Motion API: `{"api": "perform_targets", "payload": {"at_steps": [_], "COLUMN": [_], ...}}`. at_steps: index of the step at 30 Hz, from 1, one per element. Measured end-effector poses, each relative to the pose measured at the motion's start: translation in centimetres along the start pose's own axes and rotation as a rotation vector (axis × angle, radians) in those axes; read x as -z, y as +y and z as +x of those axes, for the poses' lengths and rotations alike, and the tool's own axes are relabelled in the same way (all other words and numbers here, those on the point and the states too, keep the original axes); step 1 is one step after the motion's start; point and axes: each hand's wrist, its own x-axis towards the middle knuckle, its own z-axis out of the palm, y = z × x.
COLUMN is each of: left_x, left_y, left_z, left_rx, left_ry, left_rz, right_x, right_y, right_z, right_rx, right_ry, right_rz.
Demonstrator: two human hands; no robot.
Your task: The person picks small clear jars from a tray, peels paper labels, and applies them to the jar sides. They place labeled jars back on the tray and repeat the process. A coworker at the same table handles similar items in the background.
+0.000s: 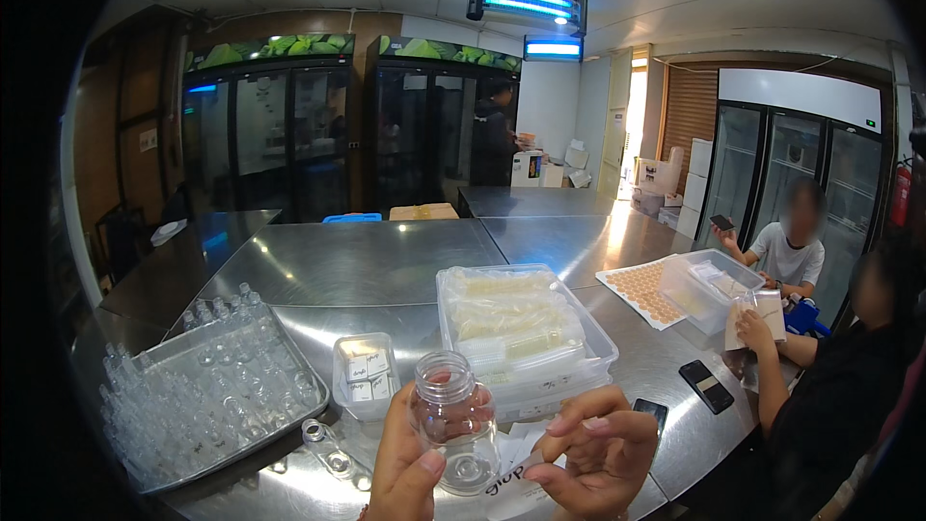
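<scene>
My left hand (409, 456) holds a clear plastic bottle (456, 434) upright, its threaded mouth uncapped. My right hand (597, 449), just right of the bottle, pinches the edge of a clear printed label (517, 492). Whether the label touches the bottle is hard to tell. Behind my hands lie white paper pieces (521, 438). Left of my left hand, another clear bottle (336, 459) lies on its side. A metal tray (307, 373) at the left carries many clear bottles. A small plastic tub (362, 341) holds stacks of white printed cards (369, 369).
A large plastic bin (608, 347) holds bagged goods. Phones (705, 385) (651, 412) lie on the steel table (362, 253). At the right, a sheet of round stickers (644, 289) adjoins a clear bin (687, 297); two people sit there. Another person (493, 134) stands by the fridges.
</scene>
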Motion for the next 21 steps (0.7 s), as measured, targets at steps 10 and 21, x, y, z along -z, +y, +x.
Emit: {"api": "perform_targets", "payload": {"at_steps": [10, 21], "left_x": [0.0, 0.3], "left_y": [-0.5, -1.2], "left_z": [0.0, -0.1], "left_rx": [-0.029, -0.177], "left_ry": [-0.018, 0.041], "left_rz": [-0.016, 0.315], "right_x": [-0.2, -0.1], "right_y": [0.7, 1.2], "right_z": [0.3, -0.4], "right_rx": [-0.064, -0.104], "right_ry": [0.045, 0.3], "right_rz": [0.071, 0.054]}}
